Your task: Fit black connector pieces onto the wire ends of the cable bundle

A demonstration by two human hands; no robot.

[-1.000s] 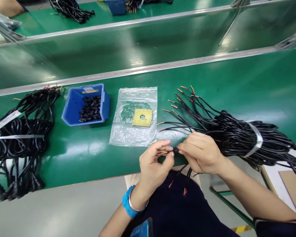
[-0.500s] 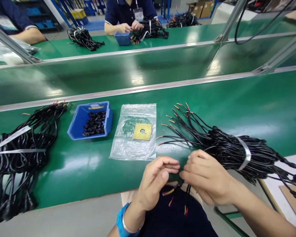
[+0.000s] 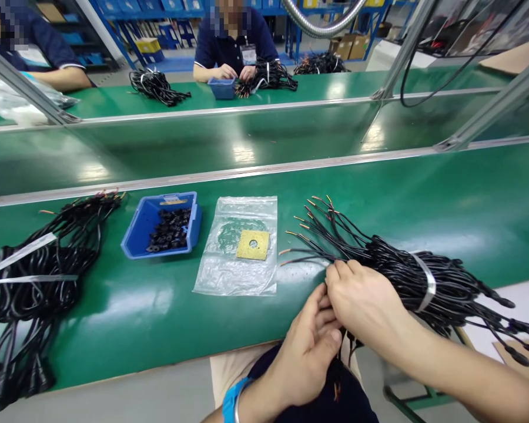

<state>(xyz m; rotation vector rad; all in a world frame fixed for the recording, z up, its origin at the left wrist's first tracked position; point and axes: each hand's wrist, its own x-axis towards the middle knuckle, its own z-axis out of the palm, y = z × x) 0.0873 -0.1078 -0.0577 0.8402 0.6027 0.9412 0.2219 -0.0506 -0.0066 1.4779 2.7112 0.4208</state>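
At the table's front edge my left hand has its fingers curled against the fingers of my right hand. What the left fingers hold is hidden. My right hand is closed, its back toward me. Black cables hang below both hands over my lap, some with red and yellow wire ends. Just behind my right hand lies a large bundle of black cables, tied with a white band, its stripped copper ends pointing left.
Left of my hands lies a clear plastic bag with a yellow square pad on it. Farther left are a blue bin of small black parts and another tied cable bundle. A metal rail runs behind; co-workers sit beyond.
My left hand has moved right and its fingers have closed in against my right hand. The wire ends under my left hand are now mostly covered. The view has tilted up slightly.
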